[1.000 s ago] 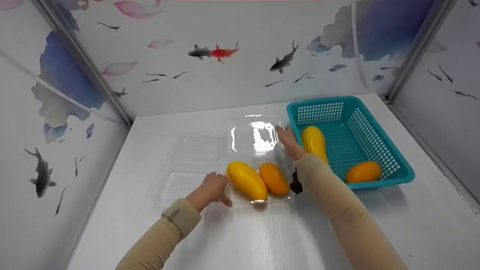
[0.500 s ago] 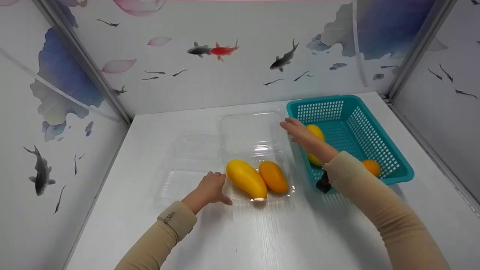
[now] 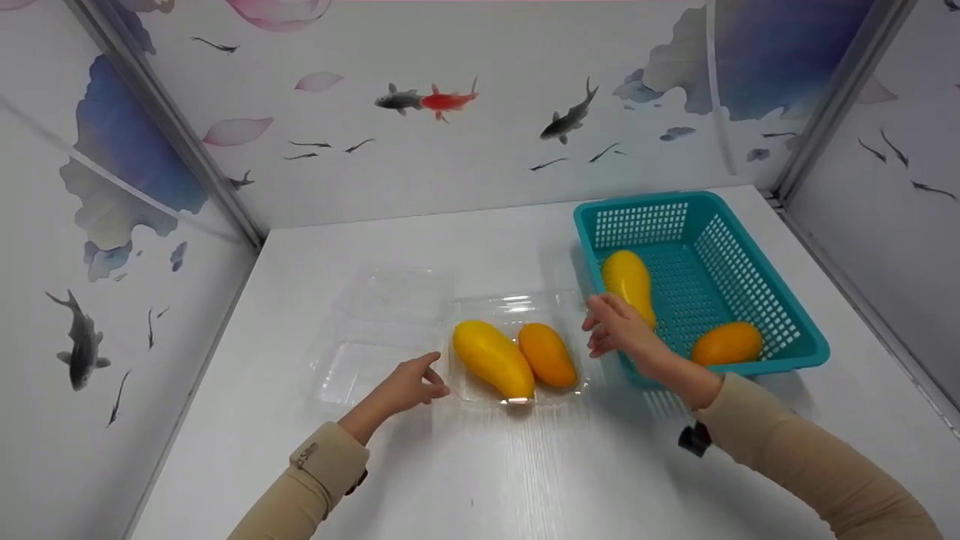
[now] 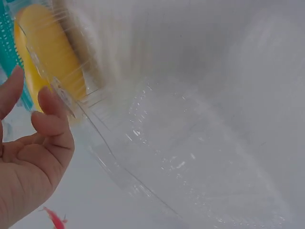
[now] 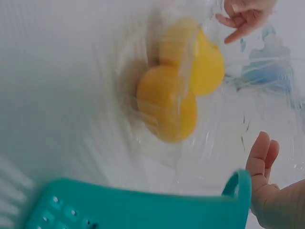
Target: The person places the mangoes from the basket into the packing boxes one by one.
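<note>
Between left hand (image 3: 399, 388) and right hand (image 3: 628, 334), both relaxed and holding nothing, a yellow fruit (image 3: 491, 360) and an orange fruit (image 3: 547, 355) already sit in a seemingly closed clear container (image 3: 517, 301), while two more fruits (image 3: 726, 343) remain in the basket (image 3: 682, 292) beside the right hand.
</note>
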`<state>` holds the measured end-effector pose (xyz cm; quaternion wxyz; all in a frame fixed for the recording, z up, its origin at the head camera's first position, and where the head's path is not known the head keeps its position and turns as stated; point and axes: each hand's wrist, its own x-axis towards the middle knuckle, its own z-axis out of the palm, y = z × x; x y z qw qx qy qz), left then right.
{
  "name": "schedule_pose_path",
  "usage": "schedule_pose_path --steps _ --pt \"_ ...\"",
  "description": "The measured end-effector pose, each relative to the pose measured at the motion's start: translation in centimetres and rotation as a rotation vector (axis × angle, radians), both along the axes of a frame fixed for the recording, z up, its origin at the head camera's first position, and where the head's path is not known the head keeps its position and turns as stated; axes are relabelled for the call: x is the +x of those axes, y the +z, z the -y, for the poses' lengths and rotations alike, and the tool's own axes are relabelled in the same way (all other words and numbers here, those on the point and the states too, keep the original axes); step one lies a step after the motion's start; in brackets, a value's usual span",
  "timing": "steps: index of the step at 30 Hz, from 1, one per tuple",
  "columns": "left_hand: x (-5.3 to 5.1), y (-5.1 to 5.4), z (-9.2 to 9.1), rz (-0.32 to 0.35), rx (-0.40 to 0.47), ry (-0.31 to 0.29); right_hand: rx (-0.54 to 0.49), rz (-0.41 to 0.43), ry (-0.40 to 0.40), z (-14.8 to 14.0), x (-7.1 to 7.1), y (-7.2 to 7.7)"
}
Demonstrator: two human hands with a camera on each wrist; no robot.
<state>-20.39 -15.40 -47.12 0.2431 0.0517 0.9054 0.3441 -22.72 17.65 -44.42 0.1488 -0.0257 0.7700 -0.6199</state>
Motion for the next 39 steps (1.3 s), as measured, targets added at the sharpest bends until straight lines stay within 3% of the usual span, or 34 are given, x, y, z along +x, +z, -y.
schedule_pose_path --steps 6,13,17,20,28,32,39 --pt "1.2 -0.2 0.5 0.075 0.098 0.010 -0.095 -0.005 0.041 0.1 3.2 -2.1" --pt "2.2 -0.4 0.8 0.145 0.170 0.042 0.096 -0.015 0.117 0.4 5.0 -5.1" --pt "2.2 -0.4 0.6 0.136 0.201 0.061 0.189 -0.024 0.102 0.5 5.4 -5.9" --pt "2.0 -0.4 0.3 0.136 0.206 0.079 0.195 -0.004 0.084 0.6 5.5 -6.3" --pt "1.7 -0.8 -0.8 0.166 0.168 0.146 0.056 0.213 -0.016 0.4 5.3 -6.6" --pt "1.6 -1.0 -1.2 0.209 0.171 0.171 0.003 0.309 -0.001 0.4 5.0 -6.8" --pt "1.6 -1.4 -1.7 0.302 0.342 0.256 -0.228 0.351 0.066 0.4 4.7 -6.9"
